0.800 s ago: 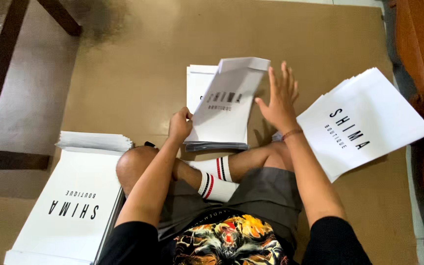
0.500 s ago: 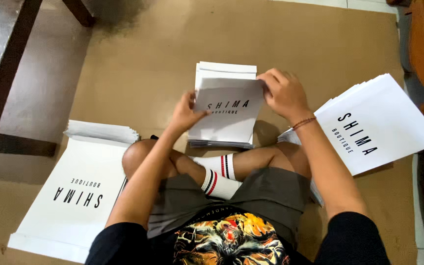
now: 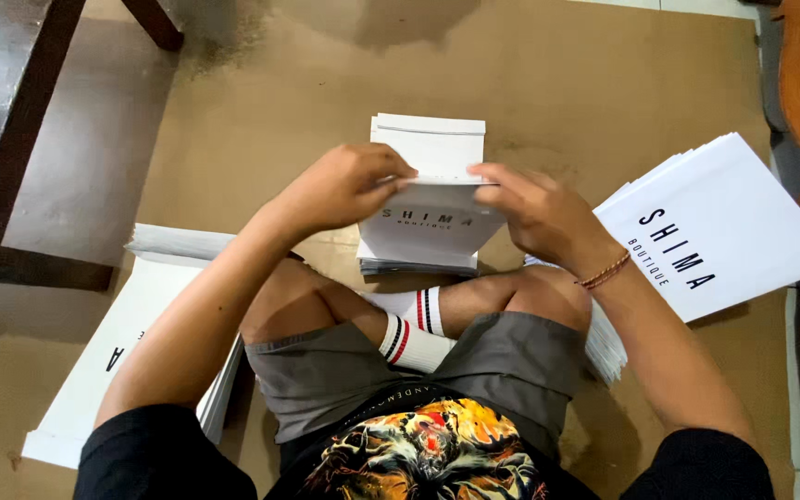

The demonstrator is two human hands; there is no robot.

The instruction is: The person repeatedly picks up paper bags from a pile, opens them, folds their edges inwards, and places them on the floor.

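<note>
1. The left hand [image 3: 340,190] is pinching the top edge of a white printed paper bag [image 3: 430,227], its grip clenched on the bag's upper left part with the fingertips pointing toward the other hand.
2. The right hand [image 3: 534,213] is gripping the same top edge at its upper right part, fingers curled over the fold; a thin red cord bracelet [image 3: 606,271] is sitting on that wrist.
3. The bag is hanging between the two grips, tilted toward the person, with its lower edge resting on a small pile of flat bags [image 3: 416,267] just below the hands.
4. Beyond the grips, a white folded piece [image 3: 430,146] is lying on the brown floor [image 3: 261,111], touching the held bag's top edge.
5. Well to the right of the right grip, a fanned stack of white printed bags [image 3: 715,231] is lying on the floor.
6. Below and left of the left grip, beside the person's knee, another stack of white bags [image 3: 131,333] is lying flat.
7. Under the hands, the person's crossed legs are showing a white sock with dark and red stripes [image 3: 414,333].
</note>
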